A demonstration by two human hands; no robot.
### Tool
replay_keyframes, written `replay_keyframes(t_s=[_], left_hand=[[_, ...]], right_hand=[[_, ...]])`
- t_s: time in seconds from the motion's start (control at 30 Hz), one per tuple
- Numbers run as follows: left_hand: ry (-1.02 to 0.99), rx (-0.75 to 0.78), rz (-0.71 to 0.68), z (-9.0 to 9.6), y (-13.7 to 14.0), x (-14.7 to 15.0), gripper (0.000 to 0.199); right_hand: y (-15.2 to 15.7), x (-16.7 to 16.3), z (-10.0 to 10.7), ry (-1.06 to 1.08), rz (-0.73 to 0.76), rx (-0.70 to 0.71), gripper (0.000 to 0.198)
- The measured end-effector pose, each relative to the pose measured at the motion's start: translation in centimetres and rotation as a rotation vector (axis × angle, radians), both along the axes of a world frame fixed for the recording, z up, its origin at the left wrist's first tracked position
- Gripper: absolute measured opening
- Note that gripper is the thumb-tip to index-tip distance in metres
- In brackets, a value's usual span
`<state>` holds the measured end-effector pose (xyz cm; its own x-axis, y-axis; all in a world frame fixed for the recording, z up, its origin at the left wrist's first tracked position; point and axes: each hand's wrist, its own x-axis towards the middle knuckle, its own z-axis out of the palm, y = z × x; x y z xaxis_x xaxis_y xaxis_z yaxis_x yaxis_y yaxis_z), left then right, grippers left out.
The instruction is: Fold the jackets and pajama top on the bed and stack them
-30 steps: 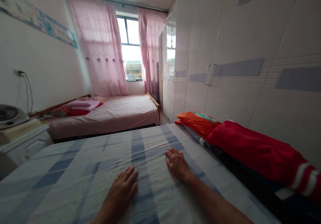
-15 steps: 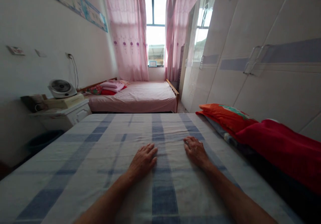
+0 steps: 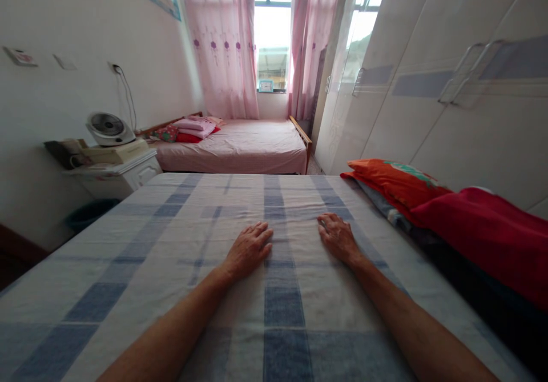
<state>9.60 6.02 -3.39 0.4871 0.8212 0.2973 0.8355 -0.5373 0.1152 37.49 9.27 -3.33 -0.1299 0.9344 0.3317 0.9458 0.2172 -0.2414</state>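
A white bed sheet (image 3: 180,290) with blue stripes and checks covers the bed in front of me, with small wrinkles across it. My left hand (image 3: 250,248) rests palm down on the sheet, left of the middle blue stripe, its fingers stretched out. Right of that stripe, my right hand (image 3: 338,236) also lies palm down with its fingers extended, near another blue stripe. Neither hand holds anything. Along the sheet's right side lie an orange pillow (image 3: 394,179) and a dark red cloth-covered bundle (image 3: 483,228), both apart from my hands.
A second bed (image 3: 257,142) with a pink sheet stands by the window, folded bedding (image 3: 194,128) on its left end. At left are a white cabinet (image 3: 124,171) bearing a fan (image 3: 109,128), and a dark bin (image 3: 92,213). A white wardrobe (image 3: 368,119) lines the right side.
The camera view has tilted down, so the room appears higher in the picture. Both hands stay flat on the sheet, in nearly the same places on it.
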Motion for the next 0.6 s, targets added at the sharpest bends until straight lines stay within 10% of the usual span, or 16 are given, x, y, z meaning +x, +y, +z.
replay_keyframes(t_s=[0.3, 0.43, 0.6], left_hand=[[-0.027, 0.004, -0.013, 1.0, -1.6, 1.0, 0.036], [-0.21, -0.016, -0.11, 4.6, -10.2, 1.4, 0.041], [-0.443, -0.663, -0.219, 6.2, -25.3, 1.3, 0.028]], right_hand=[[-1.7, 0.8, 1.3, -0.004, 0.045, -0.077, 0.031], [-5.7, 3.8, 4.1, 0.014, 0.087, -0.091, 0.039], [-16.8, 8.6, 6.2, 0.228, 0.042, 0.244, 0.032]])
